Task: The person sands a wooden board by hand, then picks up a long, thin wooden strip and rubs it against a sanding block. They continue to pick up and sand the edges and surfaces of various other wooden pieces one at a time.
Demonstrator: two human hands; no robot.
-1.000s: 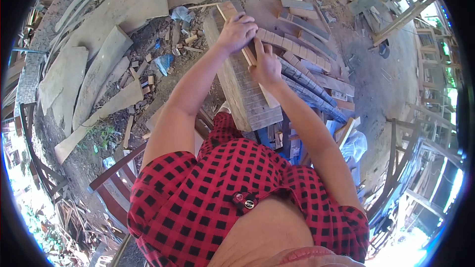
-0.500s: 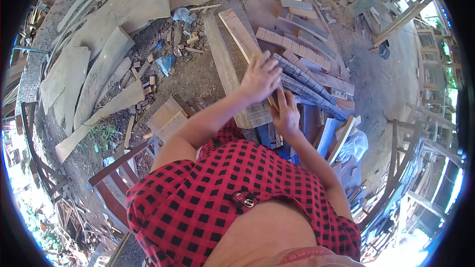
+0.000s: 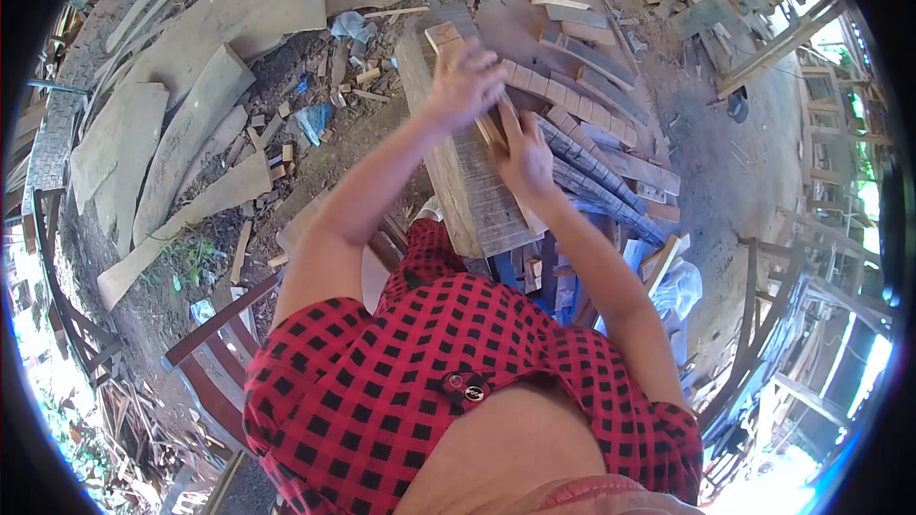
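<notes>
A narrow wooden strip [image 3: 443,36] lies lengthwise on a thick, weathered wooden beam [image 3: 464,221] in front of me. My left hand [image 3: 465,86] is bent over the strip's far part, fingers curled around it and slightly blurred. Closer to my body, my right hand [image 3: 526,164] grips the strip's near part with its fingers pointing forward along the wood. The palms and the hands cover the strip's middle, so whether anything small is under the left fingers is hidden.
Right of the beam sit a row of small wooden blocks [image 3: 572,103] and dark striped lengths of wood [image 3: 603,181]. Large boards [image 3: 229,14] lie at far left, with offcuts and blue plastic [image 3: 313,121] between. A slatted wooden frame [image 3: 218,362] stands beside me at left.
Both hands have moved forward and to the left along the wooden strip, the left one close to its far end. More of the beam's near end shows. My view has shifted slightly.
</notes>
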